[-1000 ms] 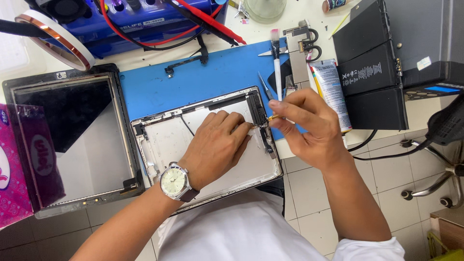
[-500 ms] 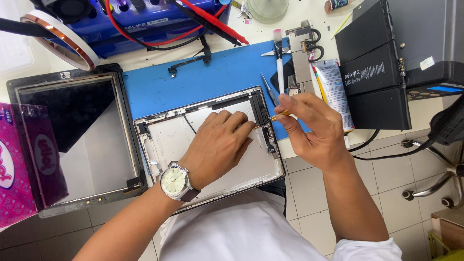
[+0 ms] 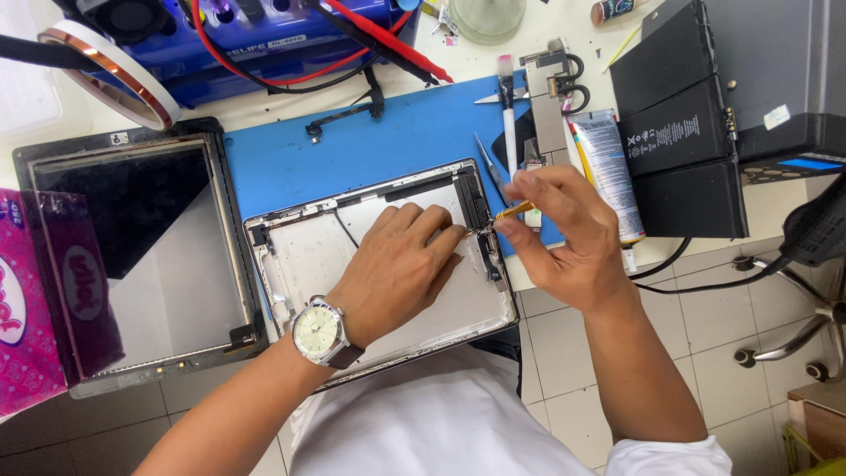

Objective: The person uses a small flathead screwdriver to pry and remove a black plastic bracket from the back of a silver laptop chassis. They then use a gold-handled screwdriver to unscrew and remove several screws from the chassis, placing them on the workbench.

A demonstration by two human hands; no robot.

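Left hand [image 3: 397, 269] presses flat on the opened tablet shell [image 3: 379, 264] at mid-frame to steady it on the blue mat [image 3: 352, 150]; right hand [image 3: 564, 234] pinches a small yellow-handled tool [image 3: 511, 211], tip at the shell's right edge.

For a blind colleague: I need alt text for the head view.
The left hand presses on an opened tablet shell while the right hand works a thin yellow tool at its edge, on a blue mat.
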